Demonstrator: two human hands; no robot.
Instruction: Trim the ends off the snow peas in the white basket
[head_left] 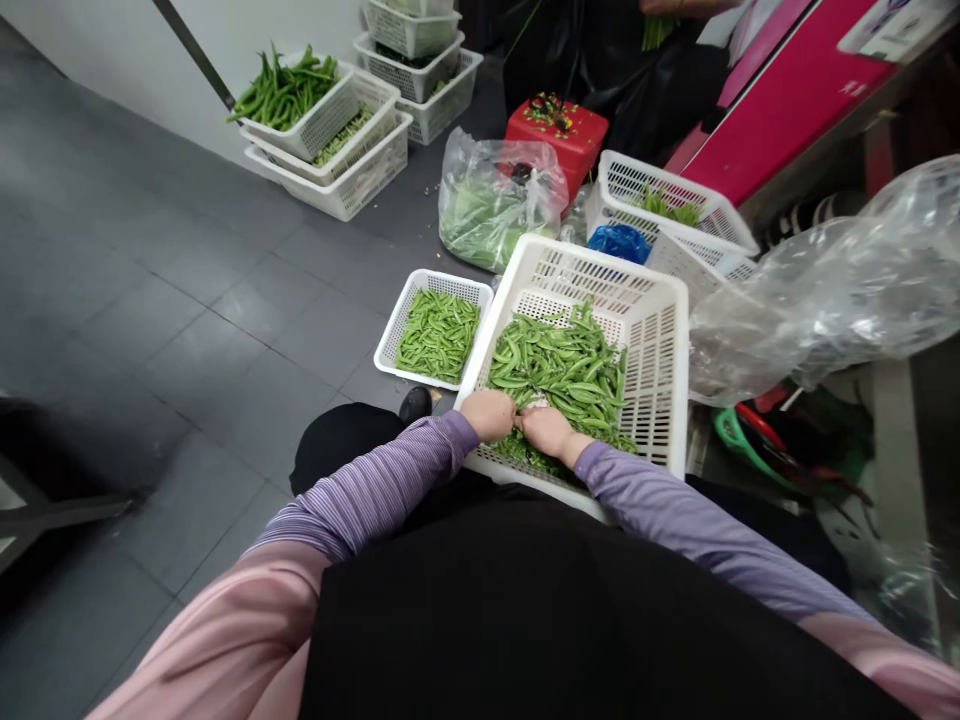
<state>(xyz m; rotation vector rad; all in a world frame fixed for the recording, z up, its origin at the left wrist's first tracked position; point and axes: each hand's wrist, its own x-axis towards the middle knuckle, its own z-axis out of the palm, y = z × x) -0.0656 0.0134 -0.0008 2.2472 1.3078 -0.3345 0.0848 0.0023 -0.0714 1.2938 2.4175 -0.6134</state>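
Observation:
Over the near side of a large white slotted basket (656, 370), my two hands meet fingertip to fingertip. My left hand (489, 414) is closed in a pinch, and so is my right hand (547, 432). What seems to be a green pea pod is pinched between them, mostly hidden by the fingers. Beneath and beyond them lies a loose heap of flat green pea pods (562, 365). To the left, a smaller white basket (386, 350) stands against the large one and holds more pea pods (439, 335).
Stacked white baskets (352, 195) with long green peppers (289, 90) stand by the wall. A clear bag of greens (487, 215), a red stool (574, 150) and another basket (720, 215) lie ahead. Clear plastic (817, 300) bulges at right. Another person's hand (686, 6) shows at top.

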